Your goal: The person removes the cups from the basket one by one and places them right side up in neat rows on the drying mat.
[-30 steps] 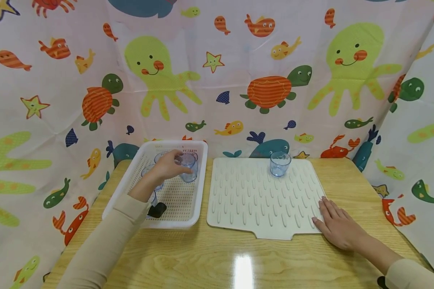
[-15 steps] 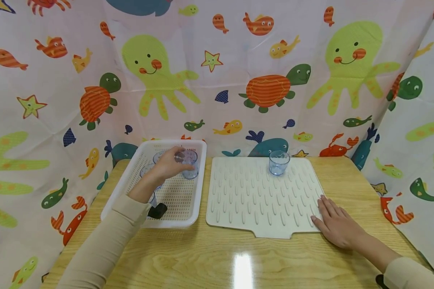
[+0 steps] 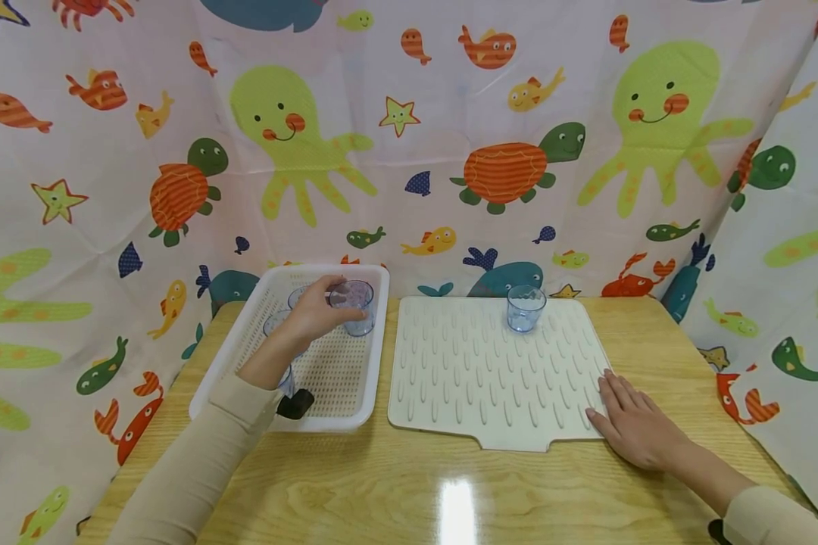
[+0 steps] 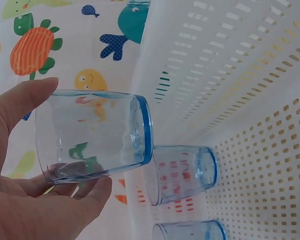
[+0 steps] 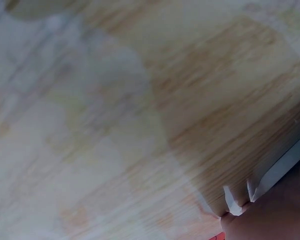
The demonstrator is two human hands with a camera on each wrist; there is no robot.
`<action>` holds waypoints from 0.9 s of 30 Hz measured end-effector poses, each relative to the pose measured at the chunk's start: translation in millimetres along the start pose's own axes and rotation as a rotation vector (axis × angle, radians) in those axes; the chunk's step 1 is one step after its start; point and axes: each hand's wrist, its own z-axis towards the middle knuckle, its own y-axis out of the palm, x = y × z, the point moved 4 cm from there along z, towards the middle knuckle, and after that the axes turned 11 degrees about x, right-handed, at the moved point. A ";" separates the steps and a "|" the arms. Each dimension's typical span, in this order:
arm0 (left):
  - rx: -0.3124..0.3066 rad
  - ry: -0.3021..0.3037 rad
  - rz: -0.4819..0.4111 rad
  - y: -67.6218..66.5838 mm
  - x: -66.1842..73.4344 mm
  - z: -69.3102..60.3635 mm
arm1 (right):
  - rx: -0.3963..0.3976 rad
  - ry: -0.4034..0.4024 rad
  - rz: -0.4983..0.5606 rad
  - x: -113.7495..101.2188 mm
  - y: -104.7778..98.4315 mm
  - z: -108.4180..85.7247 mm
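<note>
My left hand (image 3: 316, 310) holds a clear bluish drinking glass (image 4: 92, 137) between thumb and fingers. In the left wrist view the glass is upright relative to the basket, its thick blue base towards the basket floor. It is above other glasses standing in the white basket (image 3: 371, 393), such as one glass (image 4: 185, 172) and another glass (image 4: 190, 231). My right hand (image 3: 641, 431) rests flat, fingers straight, at the right edge of the cream ridged mat (image 3: 470, 378). On the mat's far side stands one glass (image 3: 526, 309).
The wooden table (image 3: 354, 484) bears the basket at left and the mat at centre right. A black object (image 3: 295, 403) shows by my left wrist, in front of the basket's inside. A curtain (image 3: 409, 98) with sea animals hangs behind and at both sides.
My left hand has raised its glass slightly, so the glass below shows more distinctly. The view has shifted a little. My right hand stays in place on the mat's edge.
</note>
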 end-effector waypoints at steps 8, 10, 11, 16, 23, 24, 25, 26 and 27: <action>0.007 0.008 -0.019 0.9 4.6 -1.7 | 0.008 -0.003 0.008 1.3 1.2 -0.7; 0.011 0.008 -0.015 0.8 5.9 -2.1 | 0.006 -0.002 0.007 1.6 1.9 -0.5; 0.013 0.008 -0.012 0.9 6.5 -2.3 | 0.007 -0.002 0.006 1.7 2.3 -0.4; 0.018 0.007 -0.013 2.1 9.6 -3.1 | 0.005 0.001 0.006 3.0 4.9 -0.6; 0.030 0.012 -0.019 2.8 12.3 -3.1 | 0.018 -0.010 -0.016 1.8 4.2 -0.8; 0.031 0.012 -0.017 3.1 12.5 -3.2 | 0.021 -0.012 -0.018 1.4 3.6 -0.9; 0.031 0.012 -0.015 3.5 12.9 -3.4 | 0.022 -0.014 -0.022 1.3 3.3 -0.9; 0.032 0.013 -0.014 3.8 13.4 -3.8 | 0.024 -0.016 -0.024 1.0 2.9 -1.0; 0.032 0.015 -0.011 4.2 14.1 -4.4 | 0.025 -0.018 -0.026 0.9 2.8 -1.1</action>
